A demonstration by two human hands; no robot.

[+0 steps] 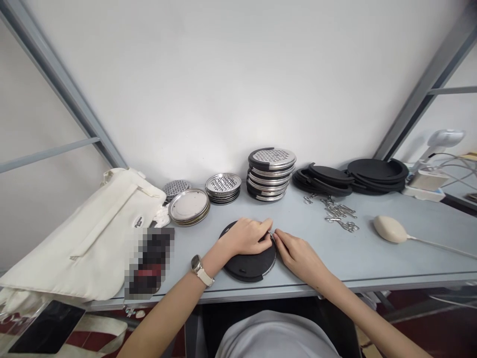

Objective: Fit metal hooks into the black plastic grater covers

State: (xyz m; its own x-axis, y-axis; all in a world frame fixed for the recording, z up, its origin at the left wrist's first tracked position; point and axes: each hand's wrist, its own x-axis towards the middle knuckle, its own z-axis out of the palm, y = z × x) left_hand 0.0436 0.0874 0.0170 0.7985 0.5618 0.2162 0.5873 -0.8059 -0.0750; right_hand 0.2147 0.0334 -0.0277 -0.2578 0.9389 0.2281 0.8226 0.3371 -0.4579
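Observation:
A black round disc [246, 266] lies flat on the grey table in front of me, a strip of metal rim showing at its lower right. My left hand [248, 236], with a watch on the wrist, rests across its upper part with curled fingers gripping it near the right edge. Opposite, my right hand [298, 253] pinches a small metal piece [272, 235] against that same edge. Its shape is mostly hidden by the fingertips. To the right, several loose metal wire clips [341, 211] lie scattered.
Along the wall stand a stack of metal grater discs with black rims [274, 174], smaller grater plates [223, 186], plain metal discs [188, 206] and black round pieces [324, 176], [376, 174]. A white bag [93, 233] sits left; a cream mouse-like object [390, 229] with cable lies right.

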